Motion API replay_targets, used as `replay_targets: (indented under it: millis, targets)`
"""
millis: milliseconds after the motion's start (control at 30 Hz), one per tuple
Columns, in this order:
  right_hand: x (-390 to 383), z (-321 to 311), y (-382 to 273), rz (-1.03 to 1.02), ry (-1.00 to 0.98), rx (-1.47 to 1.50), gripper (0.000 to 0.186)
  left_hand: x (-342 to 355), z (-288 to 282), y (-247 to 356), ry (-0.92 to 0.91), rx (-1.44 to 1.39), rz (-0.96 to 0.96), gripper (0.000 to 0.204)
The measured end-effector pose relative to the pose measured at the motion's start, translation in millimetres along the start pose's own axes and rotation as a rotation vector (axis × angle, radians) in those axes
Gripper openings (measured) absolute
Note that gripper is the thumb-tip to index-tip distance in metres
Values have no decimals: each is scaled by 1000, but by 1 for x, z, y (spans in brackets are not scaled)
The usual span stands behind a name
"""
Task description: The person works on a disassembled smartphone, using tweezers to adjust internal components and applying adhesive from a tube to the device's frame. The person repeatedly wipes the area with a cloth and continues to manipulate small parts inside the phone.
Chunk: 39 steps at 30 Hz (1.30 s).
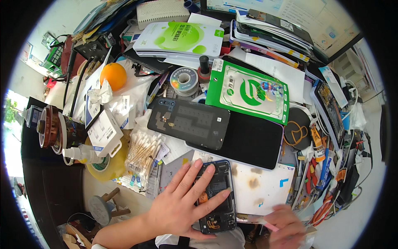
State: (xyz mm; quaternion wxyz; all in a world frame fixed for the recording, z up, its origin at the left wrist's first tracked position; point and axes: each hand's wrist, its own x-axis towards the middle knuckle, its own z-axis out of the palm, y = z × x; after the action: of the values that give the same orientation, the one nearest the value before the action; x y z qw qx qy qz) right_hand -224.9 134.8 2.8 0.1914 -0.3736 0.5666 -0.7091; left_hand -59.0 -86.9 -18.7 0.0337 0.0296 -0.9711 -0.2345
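My left hand [182,201] lies with fingers spread over an opened phone [222,186], whose back is off and whose inner parts show, partly hidden by the fingers. To the right, near the table's front edge, my right hand [286,227] is smeared by motion. Its fingers are curled around something small with a pinkish edge that I cannot make out. Beyond the opened phone lies a dark phone back cover [188,124], camera holes at its left end. It overlaps a black-screened phone [255,139]. A white stained pad [265,189] lies beside the opened phone.
Cotton swabs [143,151], a tape roll [108,166] and a small bottle [81,153] crowd the left. Behind are an orange [113,76], a solder spool [183,81] and a green packet [248,92]. Tools and cables [319,174] fill the right side. A stool [101,209] stands below left.
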Motion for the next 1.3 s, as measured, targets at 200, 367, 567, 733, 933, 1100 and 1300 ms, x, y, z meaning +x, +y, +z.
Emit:
replay_targets:
  millis: [200,367,567,733,933,1100,1300]
  targets:
    - [56,1,-35,244,-428,-809,19,-3,2,0,21,-11,17,97]
    - [63,20,-10,71,-793,-1096,18,-4,6,0,61,7,26,101]
    - [71,42,-9,-38,-933,-1260,21,-5,8,-4,101,-10,43,99]
    - [75,55,-10,-292,-1114,-1434,19,-7,7,-5,78,-56,41,102]
    - [78,54,-3,-410,-1137,-1421,18,-6,6,-6,78,-68,51,101]
    - [82,46,8,-453,-1041,-1381,21,-7,7,-8,74,-89,53,100]
    - [105,30,7,-462,-837,-1341,23,-6,9,-7,83,-64,47,96]
